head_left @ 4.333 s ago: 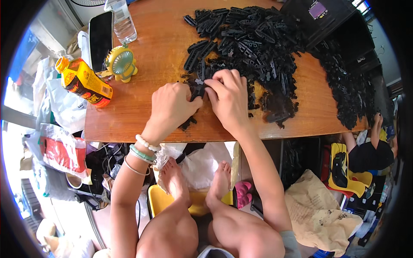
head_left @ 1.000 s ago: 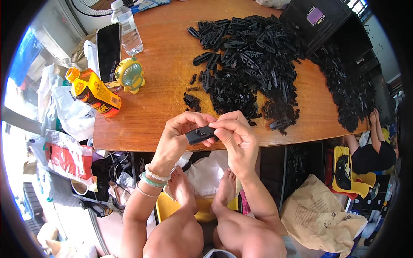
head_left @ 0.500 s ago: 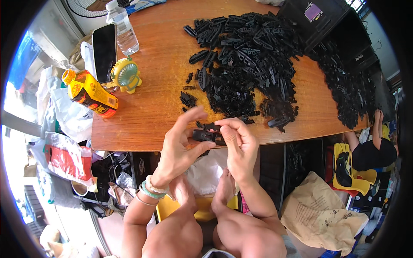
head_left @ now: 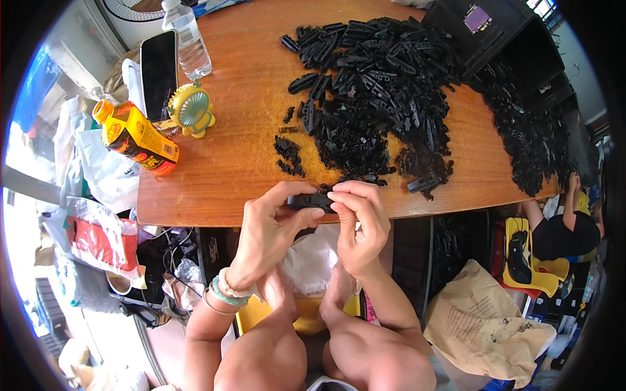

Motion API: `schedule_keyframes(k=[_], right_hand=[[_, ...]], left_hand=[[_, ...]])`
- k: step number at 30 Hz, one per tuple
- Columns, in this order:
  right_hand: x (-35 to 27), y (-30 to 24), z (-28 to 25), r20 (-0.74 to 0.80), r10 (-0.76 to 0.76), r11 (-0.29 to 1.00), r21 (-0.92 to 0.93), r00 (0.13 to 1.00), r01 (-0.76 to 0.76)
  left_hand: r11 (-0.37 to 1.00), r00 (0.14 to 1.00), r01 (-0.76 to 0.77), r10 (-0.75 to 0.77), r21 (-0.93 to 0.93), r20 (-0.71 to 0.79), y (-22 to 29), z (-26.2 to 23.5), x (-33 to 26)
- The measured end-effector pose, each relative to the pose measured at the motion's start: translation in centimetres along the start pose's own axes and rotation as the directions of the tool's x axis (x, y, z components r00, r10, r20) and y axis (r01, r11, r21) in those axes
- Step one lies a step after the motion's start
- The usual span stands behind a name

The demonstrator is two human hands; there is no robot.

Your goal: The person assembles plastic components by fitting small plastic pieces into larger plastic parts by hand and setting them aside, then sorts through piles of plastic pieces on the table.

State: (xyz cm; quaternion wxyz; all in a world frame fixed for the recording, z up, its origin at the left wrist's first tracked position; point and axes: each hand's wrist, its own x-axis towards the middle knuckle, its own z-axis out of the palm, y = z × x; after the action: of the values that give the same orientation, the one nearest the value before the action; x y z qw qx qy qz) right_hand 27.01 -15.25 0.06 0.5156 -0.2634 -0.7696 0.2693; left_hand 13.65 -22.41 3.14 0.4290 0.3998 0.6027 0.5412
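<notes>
A small black plastic part (head_left: 305, 201) is held level just off the table's near edge. My left hand (head_left: 268, 218) pinches its left end, with the index finger over the top and the thumb along the near side. My right hand (head_left: 362, 221) is closed at its right end, thumb and fingertips pressed together there. The right fingers partly hide that end, so whether they grip a separate small piece cannot be told. Beyond my hands lies a heap of small black clips (head_left: 352, 140), and behind it a pile of longer black plastic parts (head_left: 385, 55).
On the wooden table (head_left: 241, 98) stand a yellow toy-like fan (head_left: 192, 109), a phone (head_left: 158, 75), a water bottle (head_left: 188, 42) and an orange-capped drink bottle (head_left: 140, 140). Black crates (head_left: 486, 32) and more parts are at right. Another person (head_left: 567, 221) sits far right.
My left index finger has come down from its raised position onto the black part. Both hands have drawn closer around it, and the part has turned slightly.
</notes>
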Motion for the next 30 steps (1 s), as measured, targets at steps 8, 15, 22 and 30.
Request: schedule_keyframes(k=[8,15,22,30], right_hand=[[0.3,0.0,-1.0,0.273,0.328,0.907,0.177,0.905,-0.382],[-0.3,0.2,-2.3,0.394,0.541,0.640,0.380,0.743,-0.668],[0.9,1.2,-4.5,0.755,0.401,0.835,-0.069,0.519,-0.545],[5.0,5.0,-0.4,0.191,-0.053,0.927,-0.356,0.980,0.119]], left_hand=[[0.995,0.999,-0.006,0.011,-0.100,0.047,-0.4,-0.8,0.0],[0.994,0.979,-0.022,0.044,-0.109,0.201,0.4,-0.5,1.0],[0.744,0.956,-0.232,0.294,0.627,0.005,-0.3,-2.6,10.5],[0.475,0.997,-0.021,0.080,0.880,-0.020,-0.8,-2.0,15.9]])
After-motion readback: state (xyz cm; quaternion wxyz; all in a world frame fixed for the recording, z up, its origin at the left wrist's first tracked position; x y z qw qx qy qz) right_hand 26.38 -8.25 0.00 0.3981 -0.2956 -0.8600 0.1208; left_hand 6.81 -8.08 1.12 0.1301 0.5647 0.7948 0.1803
